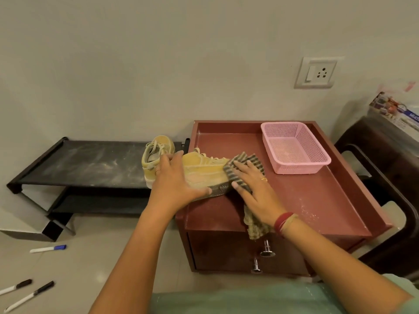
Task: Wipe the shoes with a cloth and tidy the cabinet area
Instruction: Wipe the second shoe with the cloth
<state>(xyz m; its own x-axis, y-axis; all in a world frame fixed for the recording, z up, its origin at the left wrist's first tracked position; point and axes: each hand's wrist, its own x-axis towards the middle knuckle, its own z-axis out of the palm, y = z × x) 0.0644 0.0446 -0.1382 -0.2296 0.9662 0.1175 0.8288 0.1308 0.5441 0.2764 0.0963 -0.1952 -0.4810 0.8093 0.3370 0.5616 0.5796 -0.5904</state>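
A yellow shoe (205,169) lies on its side on the top of the reddish-brown cabinet (317,196), sole towards me. My left hand (174,180) rests over its heel end, fingers spread and thumb against the sole. My right hand (254,184) presses a grey striped cloth (244,162) against the toe end with straight fingers; the cloth's tail hangs over the cabinet's front edge. The second yellow shoe (154,155) stands on the right end of the dusty black shoe rack (86,164).
A pink plastic basket (294,150) sits at the cabinet's back right. White dust speckles the cabinet top near its right edge. Three markers (48,248) lie on the floor at the left. A dark chair (385,177) stands right of the cabinet. A wall socket (316,72) is above.
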